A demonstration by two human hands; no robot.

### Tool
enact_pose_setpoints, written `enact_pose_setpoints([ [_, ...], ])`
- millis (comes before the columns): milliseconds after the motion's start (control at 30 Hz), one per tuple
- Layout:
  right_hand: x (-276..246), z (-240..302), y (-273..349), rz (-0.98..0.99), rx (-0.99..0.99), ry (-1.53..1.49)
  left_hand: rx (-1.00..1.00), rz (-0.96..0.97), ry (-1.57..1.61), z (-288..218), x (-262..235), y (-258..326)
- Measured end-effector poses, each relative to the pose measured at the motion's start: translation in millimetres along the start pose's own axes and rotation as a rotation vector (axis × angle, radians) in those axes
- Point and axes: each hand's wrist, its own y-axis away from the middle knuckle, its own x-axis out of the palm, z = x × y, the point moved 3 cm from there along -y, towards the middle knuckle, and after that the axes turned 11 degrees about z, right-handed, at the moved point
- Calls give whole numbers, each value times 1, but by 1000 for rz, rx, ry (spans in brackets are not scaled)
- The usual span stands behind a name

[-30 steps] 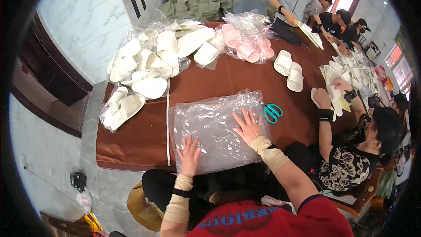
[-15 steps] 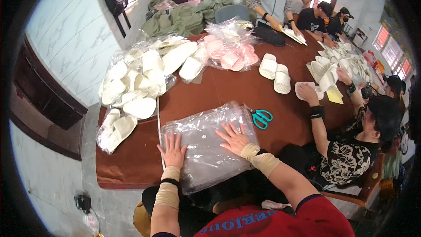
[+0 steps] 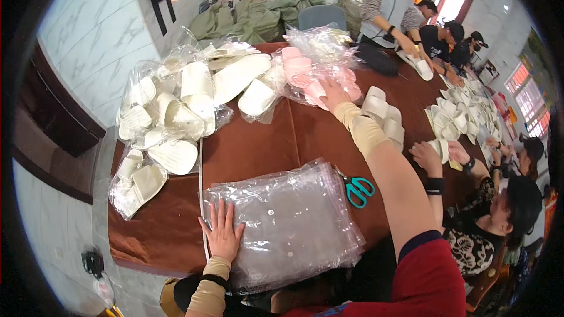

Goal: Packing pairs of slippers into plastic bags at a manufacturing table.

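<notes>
My left hand (image 3: pixel 223 236) lies flat with fingers spread on the left edge of a stack of clear plastic bags (image 3: pixel 282 220). My right arm stretches far across the table. At its end my right hand (image 3: pixel 335 95) is at the near edge of the bagged pink slippers (image 3: pixel 299 70), fingers reaching forward and seemingly extended, not visibly closed round anything. Just right of my right wrist stands a pair of white slippers (image 3: pixel 376 104), partly hidden by my forearm. Teal-handled scissors (image 3: pixel 357 191) lie beside the bag stack's right edge.
White slippers in clear bags (image 3: pixel 194 85) are heaped at the left on the brown-covered table (image 3: pixel 258 147). A co-worker (image 3: pixel 487 223) at the right handles a white slipper (image 3: pixel 439 148). Another person (image 3: pixel 390 6) stands at the far side. More white slippers (image 3: pixel 461 111) are piled beyond.
My right hand has left the bag stack and moved forward to the pink slippers. My left hand stays on the bags. The standing person's hands and the slipper there have shifted.
</notes>
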Motion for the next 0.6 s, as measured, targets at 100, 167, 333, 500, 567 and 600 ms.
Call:
enact_pose_setpoints([
  [100,21,-3,-25,-98,42,16,-19,23,-1,0,-1,0],
  [167,35,-21,-28,-100,185,-139,-1,30,-14,-3,0,-2],
  [333,-12,-21,-26,-104,206,-392,10,3,7,-2,1,2],
  [500,-144,18,10,-314,60,-508,41,-67,17,1,8,4],
  [567,-180,45,38,-128,72,-754,34,-76,19,5,12,5],
  [600,-197,60,53,-108,17,-811,26,-93,17,8,13,6],
])
